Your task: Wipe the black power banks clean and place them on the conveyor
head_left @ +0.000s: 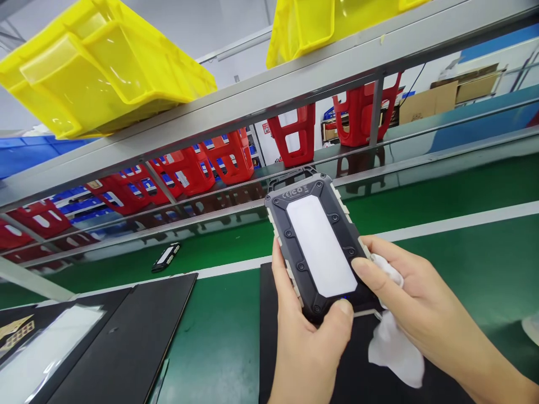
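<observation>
Left hand (309,339) is grasping the power bank (314,241) low on its left side, thumb (340,318) resting by a tiny blue light (346,297). Right hand (410,289) is gripping its right edge, also holding a white cloth (396,350), probably for having it handy. Both are raising it over the black mat (268,336), pale panel (324,252) facing the wearer, likely for easy viewing.
</observation>
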Motion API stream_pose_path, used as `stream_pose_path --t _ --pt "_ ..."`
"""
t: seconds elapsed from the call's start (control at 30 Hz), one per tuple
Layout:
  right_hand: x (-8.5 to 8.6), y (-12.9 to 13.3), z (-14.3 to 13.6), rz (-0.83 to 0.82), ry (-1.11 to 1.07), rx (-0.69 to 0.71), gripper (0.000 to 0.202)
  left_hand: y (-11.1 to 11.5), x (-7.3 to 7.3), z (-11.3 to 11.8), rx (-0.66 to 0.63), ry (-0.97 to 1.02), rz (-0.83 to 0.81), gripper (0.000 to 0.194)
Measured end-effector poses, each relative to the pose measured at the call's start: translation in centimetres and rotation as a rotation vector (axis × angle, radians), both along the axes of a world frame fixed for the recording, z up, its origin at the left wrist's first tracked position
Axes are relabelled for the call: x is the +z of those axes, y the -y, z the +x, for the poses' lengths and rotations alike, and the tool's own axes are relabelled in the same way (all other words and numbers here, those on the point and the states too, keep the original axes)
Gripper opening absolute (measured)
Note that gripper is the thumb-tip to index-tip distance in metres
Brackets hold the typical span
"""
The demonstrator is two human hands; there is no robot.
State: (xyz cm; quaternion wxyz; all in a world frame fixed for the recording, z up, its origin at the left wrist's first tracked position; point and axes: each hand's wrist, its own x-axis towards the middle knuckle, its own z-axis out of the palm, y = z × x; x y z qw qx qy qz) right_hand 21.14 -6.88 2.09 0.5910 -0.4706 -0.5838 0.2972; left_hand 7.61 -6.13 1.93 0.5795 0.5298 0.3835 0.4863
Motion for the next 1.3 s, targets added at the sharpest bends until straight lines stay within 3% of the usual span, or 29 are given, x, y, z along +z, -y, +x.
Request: stream_pose_path --t 0.1,0.3,0.7,0.9,1.0,1.13,1.2,1.3 --pt "0.0 0.0 0.1 -0.006 -0.011 0.009 0.024 0.3 0.2 0.3 0.048 0.019 -0.030 0.098" --pt "-0.2 0.3 0.2 -0.031 -0.048 0.034 0.023 0.3 0.4 0.5 0.007 0.064 0.008 0.101" --pt "-1.2 0.1 -0.4 -0.117 -0.200 0.069 0.031 0.1 -1.4 0.4 0.009 0.131 0.005 0.103" --pt "-3.3 -0.1 0.3 -0.162 -0.175 0.101 0.033 -1.0 -4.1 0.5 -0.149 0.224 0.032 0.111" --pt "-4.2 -0.4 0.6 -0.160 -0.136 0.064 0.031 -1.8 -5.7 0.7 -0.181 0.157 0.046 0.115" --pt "-5.2 -1.5 1.3 -0.226 -0.230 0.049 0.032 -2.7 -7.5 1.2 -0.198 0.212 0.044 0.117" --pt "-5.8 -2.5 2.3 -0.374 -0.385 0.099 0.033 -3.4 -8.7 1.1 -0.180 0.154 0.037 0.108" --pt "-6.7 -4.4 4.6 -0.621 -0.575 0.101 0.029 -4.8 -11.1 0.4 -0.048 -0.091 0.013 0.072"
